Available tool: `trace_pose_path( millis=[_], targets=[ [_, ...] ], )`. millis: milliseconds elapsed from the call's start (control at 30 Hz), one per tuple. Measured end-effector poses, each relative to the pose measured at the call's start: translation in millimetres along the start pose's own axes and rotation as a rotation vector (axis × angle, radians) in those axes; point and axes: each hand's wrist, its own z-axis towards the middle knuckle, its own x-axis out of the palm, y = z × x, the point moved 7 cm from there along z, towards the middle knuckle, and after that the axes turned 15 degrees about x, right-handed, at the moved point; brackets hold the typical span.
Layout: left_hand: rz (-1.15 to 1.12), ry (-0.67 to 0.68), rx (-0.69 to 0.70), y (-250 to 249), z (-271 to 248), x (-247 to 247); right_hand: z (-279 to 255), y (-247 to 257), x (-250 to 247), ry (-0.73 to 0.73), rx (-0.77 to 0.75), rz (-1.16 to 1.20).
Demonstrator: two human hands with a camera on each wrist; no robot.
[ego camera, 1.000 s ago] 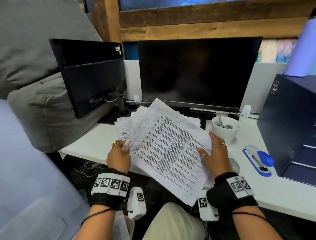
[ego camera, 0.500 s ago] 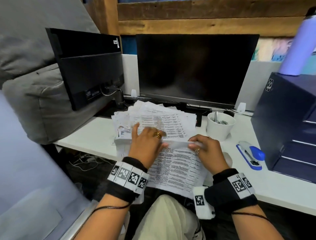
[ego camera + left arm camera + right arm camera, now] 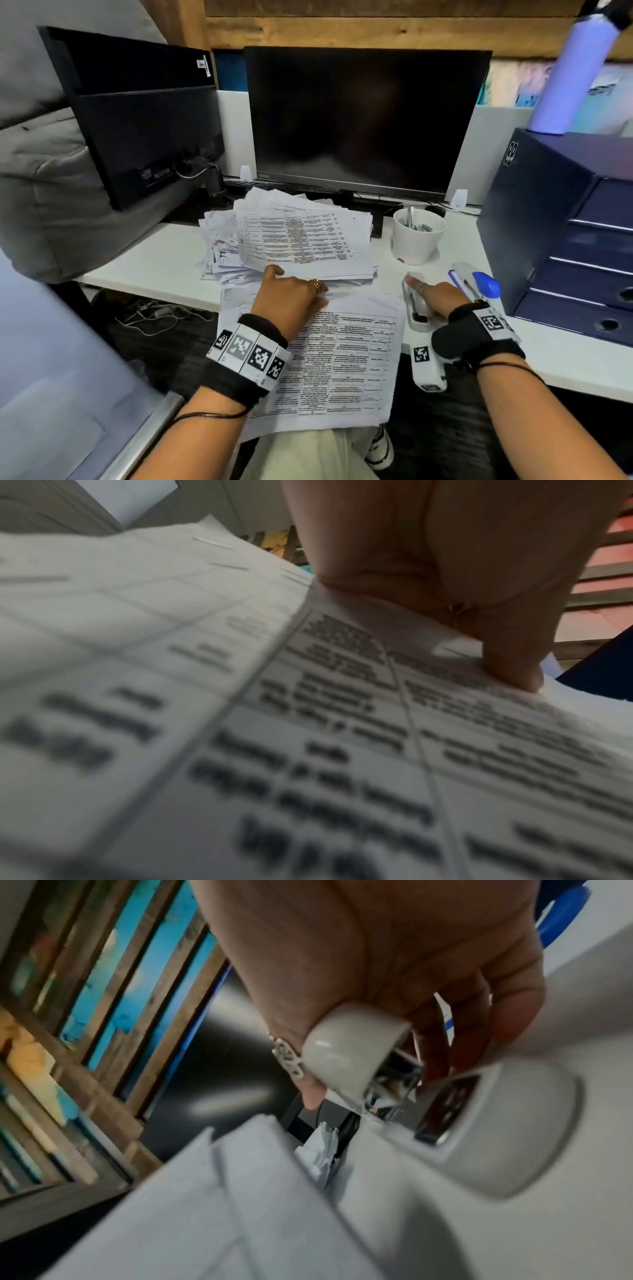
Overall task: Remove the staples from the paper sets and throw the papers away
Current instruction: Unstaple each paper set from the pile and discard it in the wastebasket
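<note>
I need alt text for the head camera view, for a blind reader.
A left hand presses a printed paper set on a white desk, while the right hand grips a white stapler-like tool.

A white tabletop [image 3: 144,260] stands against a wood-plank wall [image 3: 376,27]. Two dark monitors [image 3: 363,120] sit at its back, a navy drawer cabinet [image 3: 561,219] at right, a grey cushion [image 3: 44,192] at left, and cables on dark floor [image 3: 150,315] beneath.
</note>
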Motion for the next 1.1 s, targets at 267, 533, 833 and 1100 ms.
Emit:
trace_pose_path(
  millis=[267, 533, 833, 1100],
  targets=[
    [0.003, -0.016, -0.019, -6.5, -6.2, -2.2, -49.3, 34.1, -3.8, 0.156, -0.342, 0.76],
    [0.049, 0.0, 0.013, -26.2, -9.3, -13.0, -136.4, 55.1, 20.7, -0.015, -0.639, 0.868],
    [0.078, -0.139, 0.069, -39.9, -13.7, -23.0, -131.0, 46.9, 42.9, -0.137, -0.626, 0.828],
    [0.096, -0.158, 0.118, -45.4, -16.3, -20.2, -131.2, 54.7, 45.6, -0.077, -0.651, 0.88]
  ],
)
